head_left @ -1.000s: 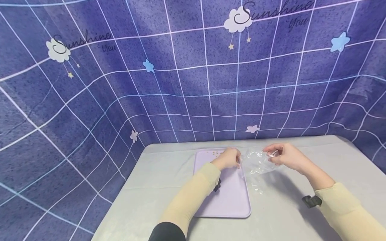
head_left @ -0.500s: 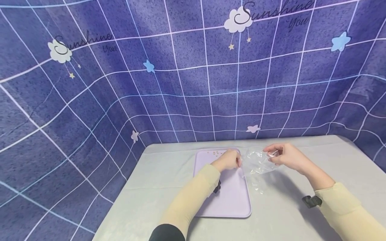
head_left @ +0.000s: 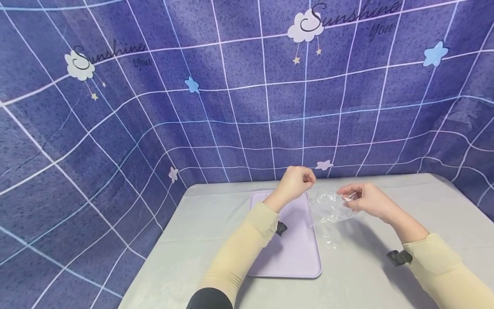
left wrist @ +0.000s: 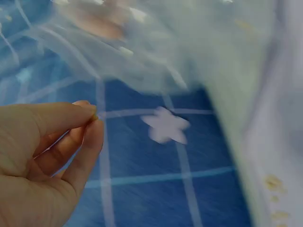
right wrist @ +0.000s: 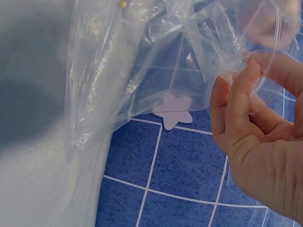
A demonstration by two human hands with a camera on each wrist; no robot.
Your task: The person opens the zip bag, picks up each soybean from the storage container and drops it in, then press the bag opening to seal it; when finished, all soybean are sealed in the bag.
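Observation:
My left hand [head_left: 295, 183] is raised over the far end of the lilac tray [head_left: 295, 255]. Its thumb and index fingertips pinch a tiny yellow piece [left wrist: 95, 116], mostly hidden between them. More small yellow pieces [left wrist: 273, 182] lie on the tray, seen blurred at the left wrist view's right edge. My right hand [head_left: 368, 200] holds a clear zip bag [head_left: 328, 208] by its mouth, right of the tray. A round yellow bead-like piece [right wrist: 122, 4] shows at the bag in the right wrist view.
The tray lies on a table with a pale grey cloth [head_left: 208, 231]. A purple-blue grid-patterned curtain [head_left: 239, 103] with stars and clouds hangs behind the table and along its left side.
My left hand has risen from beside the bag at the tray's right edge to higher over the tray's far end. My right hand and the bag have stayed in place.

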